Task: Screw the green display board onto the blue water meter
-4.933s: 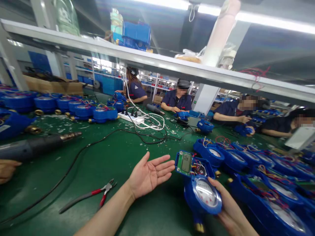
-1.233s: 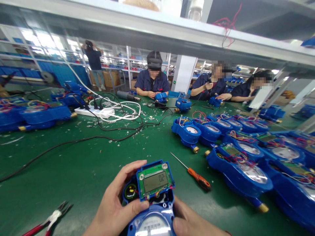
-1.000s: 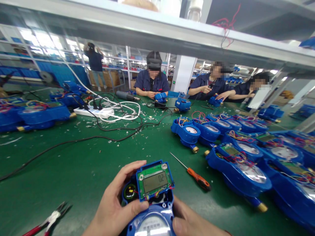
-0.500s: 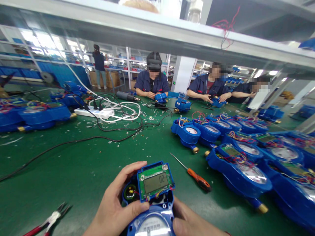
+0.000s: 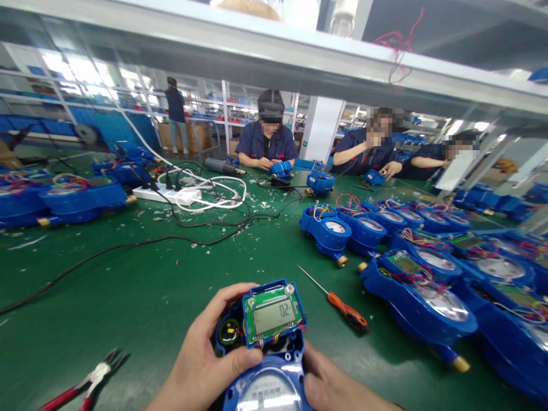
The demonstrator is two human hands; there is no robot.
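Both my hands hold one blue water meter (image 5: 269, 377) at the bottom middle of the view, over the green table (image 5: 141, 285). My left hand (image 5: 205, 359) wraps its left side, fingers curled over the top and thumb pressed across the front. My right hand (image 5: 334, 388) grips the right side, thumb on the housing. The meter's open top shows a green circuit board with an LCD (image 5: 274, 315) reading 02, and coloured wires under it. A round dial face sits below.
An orange-handled screwdriver (image 5: 338, 302) lies just right of the meter. Red-handled pliers (image 5: 81, 383) lie at lower left. Rows of blue meters (image 5: 417, 297) fill the right side, more at the left (image 5: 64, 197). A power strip (image 5: 171, 195) and cables cross the table. Several seated workers (image 5: 268, 140) sit opposite.
Compared with about five seconds ago, the meter sits in both hands in front of me instead of the right hand alone. Over the last second the hands stay still; the view shifts slightly.
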